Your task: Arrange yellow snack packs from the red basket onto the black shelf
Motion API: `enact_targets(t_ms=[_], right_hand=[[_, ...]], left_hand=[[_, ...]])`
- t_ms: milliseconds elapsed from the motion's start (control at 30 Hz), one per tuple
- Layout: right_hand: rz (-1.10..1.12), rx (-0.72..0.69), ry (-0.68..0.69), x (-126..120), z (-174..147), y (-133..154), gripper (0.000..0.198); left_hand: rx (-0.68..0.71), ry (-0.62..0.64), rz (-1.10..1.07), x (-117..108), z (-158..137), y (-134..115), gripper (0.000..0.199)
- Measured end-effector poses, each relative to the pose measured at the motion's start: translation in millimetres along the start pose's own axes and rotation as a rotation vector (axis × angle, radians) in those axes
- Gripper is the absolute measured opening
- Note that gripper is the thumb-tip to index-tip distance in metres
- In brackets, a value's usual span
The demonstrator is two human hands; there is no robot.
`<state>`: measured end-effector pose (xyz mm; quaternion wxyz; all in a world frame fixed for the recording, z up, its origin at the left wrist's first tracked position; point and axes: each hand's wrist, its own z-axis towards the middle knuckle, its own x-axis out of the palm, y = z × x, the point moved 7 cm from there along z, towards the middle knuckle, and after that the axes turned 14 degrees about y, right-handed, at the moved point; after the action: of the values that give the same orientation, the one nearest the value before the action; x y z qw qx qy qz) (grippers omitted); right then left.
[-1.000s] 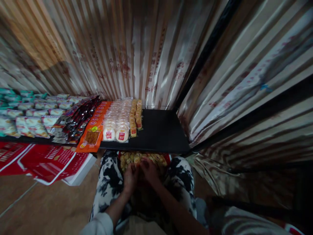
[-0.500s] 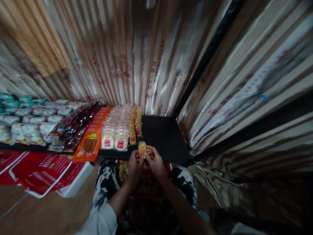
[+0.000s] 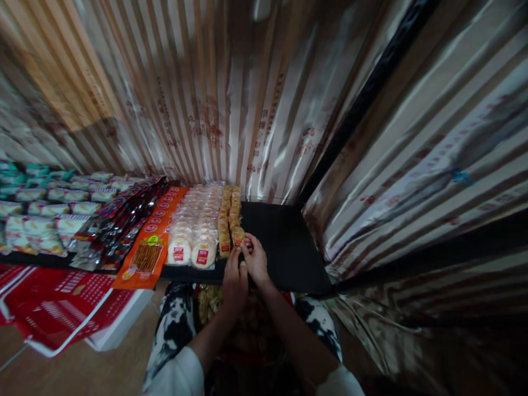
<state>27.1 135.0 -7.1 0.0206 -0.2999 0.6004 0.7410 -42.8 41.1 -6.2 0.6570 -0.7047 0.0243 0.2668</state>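
Note:
A small yellow snack packet [image 3: 238,235] with a red label stands at the front end of the right-hand row of golden wrapped snacks [image 3: 235,206]. My right hand [image 3: 256,263] pinches its right side with thumb and fingers. My left hand [image 3: 236,279] is closed at the packet's lower edge, its fingertips against it. Just left is a matching row of golden snacks [image 3: 223,225], then two rows of round white wrapped crackers [image 3: 203,253]. All of them rest on a black shelf [image 3: 280,242]. Below my hands, more wrapped snacks [image 3: 208,302] lie in a container between my knees.
Further left on the shelf are an orange snack bag [image 3: 146,256], dark shiny packets [image 3: 111,231] and several white and green packets [image 3: 43,228]. A red and white bag or box [image 3: 74,308] sits below. Printed corrugated sheeting [image 3: 247,99] backs the shelf; a black post [image 3: 350,126] rises right.
Both hands have moved forward with the yellow packet, from above the shelf's front edge to the front of the right-hand golden row. The view has shifted slightly.

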Motion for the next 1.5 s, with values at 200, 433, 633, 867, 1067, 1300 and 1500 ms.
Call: enact_targets(t_ms=[200, 433, 633, 867, 1067, 1300, 1500], right_hand=[[0.005, 0.009, 0.028, 11, 6, -8, 0.032], [-0.001, -0.012, 0.03, 15, 10, -9, 0.032], [-0.001, -0.047, 0.054, 18, 13, -15, 0.033], [0.04, -0.029, 0.078, 23, 12, -18, 0.034], [0.015, -0.051, -0.035, 5, -14, 4, 0.034], [-0.076, -0.116, 0.027, -13, -95, 2, 0.026], [-0.423, 0.066, 0.247, -4, -124, -34, 0.026]], left_hand=[[-0.053, 0.063, -0.089, 1, 9, 2, 0.051], [-0.01, 0.05, -0.099, 1, 10, 6, 0.051], [0.031, 0.047, -0.075, 5, 10, 11, 0.049], [-0.003, 0.069, -0.087, 6, 14, 10, 0.047], [0.02, 0.003, -0.007, -11, -6, 3, 0.037], [-0.049, 0.171, 0.052, 1, -64, 31, 0.026], [-0.289, 0.383, 0.065, 40, -83, 70, 0.035]])
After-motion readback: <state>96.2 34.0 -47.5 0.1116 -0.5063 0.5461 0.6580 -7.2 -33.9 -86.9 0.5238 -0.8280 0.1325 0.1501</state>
